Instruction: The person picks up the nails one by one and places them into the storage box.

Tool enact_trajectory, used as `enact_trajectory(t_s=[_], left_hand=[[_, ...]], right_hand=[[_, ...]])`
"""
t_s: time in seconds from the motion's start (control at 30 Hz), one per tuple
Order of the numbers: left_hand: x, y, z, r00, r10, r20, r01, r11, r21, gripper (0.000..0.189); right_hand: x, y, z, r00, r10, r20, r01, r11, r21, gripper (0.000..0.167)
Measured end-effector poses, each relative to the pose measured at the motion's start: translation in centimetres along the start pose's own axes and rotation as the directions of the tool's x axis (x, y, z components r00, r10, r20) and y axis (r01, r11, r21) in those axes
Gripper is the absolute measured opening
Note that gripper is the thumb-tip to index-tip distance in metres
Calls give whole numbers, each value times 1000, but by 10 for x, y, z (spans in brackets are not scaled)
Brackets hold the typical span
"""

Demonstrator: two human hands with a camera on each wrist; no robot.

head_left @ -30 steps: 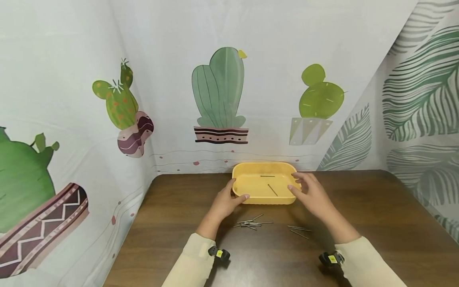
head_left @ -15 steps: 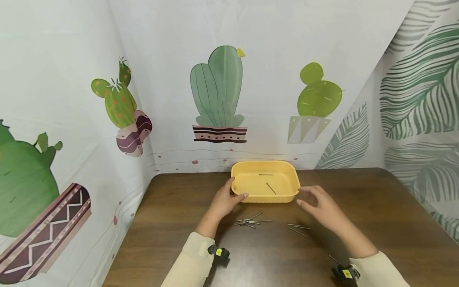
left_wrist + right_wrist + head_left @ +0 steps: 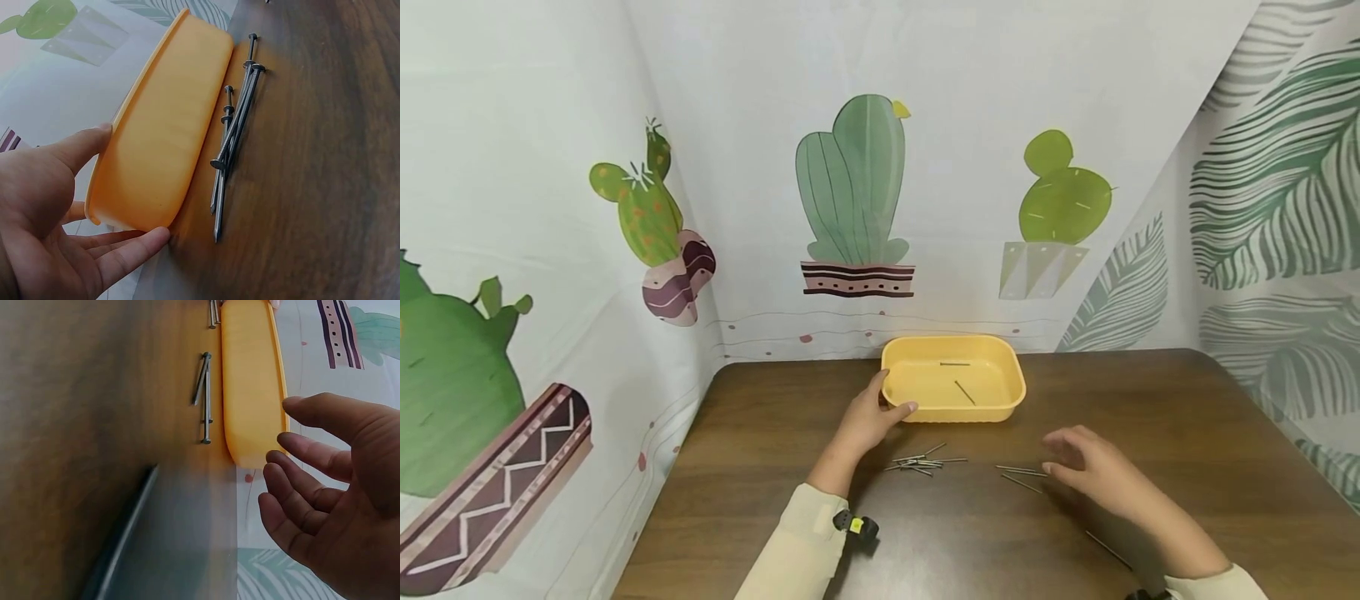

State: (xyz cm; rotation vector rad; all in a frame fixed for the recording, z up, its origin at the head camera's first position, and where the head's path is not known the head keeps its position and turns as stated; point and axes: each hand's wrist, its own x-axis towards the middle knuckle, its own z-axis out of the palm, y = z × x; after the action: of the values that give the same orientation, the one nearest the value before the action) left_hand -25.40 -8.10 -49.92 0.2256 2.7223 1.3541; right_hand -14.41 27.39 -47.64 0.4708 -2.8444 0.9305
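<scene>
A yellow plastic tray (image 3: 962, 414) stands at the back of the table, with two nails (image 3: 955, 364) lying in it. My left hand (image 3: 865, 421) holds the tray's left end. In the left wrist view its thumb lies on the rim of the tray (image 3: 162, 119) and its fingers reach round the end. My right hand (image 3: 1097, 471) is apart from the tray, over the table, fingers loosely bent around nothing. Nearest to it are a few nails (image 3: 1021, 472) and, closer to the front, a lone nail (image 3: 1107, 549). The right wrist view shows that nail (image 3: 128, 531) blurred.
A heap of several nails (image 3: 917, 463) lies in front of the tray, near the left forearm. The brown wooden table (image 3: 775, 417) meets a white cloth (image 3: 760, 208) printed with cacti, right behind the tray.
My right hand has let go of the tray's right end and moved back towards the front right. The lone nail has come into sight beside that forearm. My left hand stays on the tray.
</scene>
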Motion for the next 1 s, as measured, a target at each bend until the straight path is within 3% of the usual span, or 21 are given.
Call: enact_trajectory(t_s=[0.37,0.7,1.0], left_hand=[[1,-1,1,1000,-5,-2,5,1000,2,88],[0,2,0,1000,-5,-1,5,1000,5,88],[-1,2,0,1000,-4,3,4,1000,-4,88]], right_hand=[[-30,10,-5,987,78,138,-76,997,-16,38],[-53,27,-13,939,64,337,-92,993,71,23],[-66,32,-15,916,61,396,-109,989,100,18]])
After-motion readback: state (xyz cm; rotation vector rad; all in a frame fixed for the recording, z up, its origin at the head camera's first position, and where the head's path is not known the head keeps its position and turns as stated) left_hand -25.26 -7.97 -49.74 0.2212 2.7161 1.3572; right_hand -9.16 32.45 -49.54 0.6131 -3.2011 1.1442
